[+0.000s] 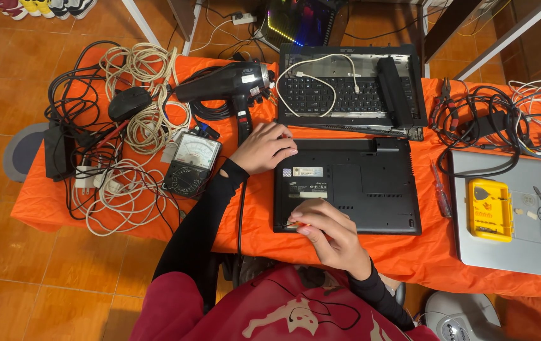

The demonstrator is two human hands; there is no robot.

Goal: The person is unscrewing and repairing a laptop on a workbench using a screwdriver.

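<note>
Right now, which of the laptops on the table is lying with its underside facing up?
The black laptop under both hands, at the table's near edge. The one behind it shows its keyboard, and the silver laptop at right lies closed, lid up.

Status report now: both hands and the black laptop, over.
Left hand flat on black laptop base, top-left corner. Right hand pinching a thin tool at bottom-left corner. Analog meter beside left wrist, not touching laptop. Over.

2 black laptops (346, 186), 1 silver laptop (510, 215), 1 multimeter (191, 164), 1 hair dryer (229, 85)
</note>
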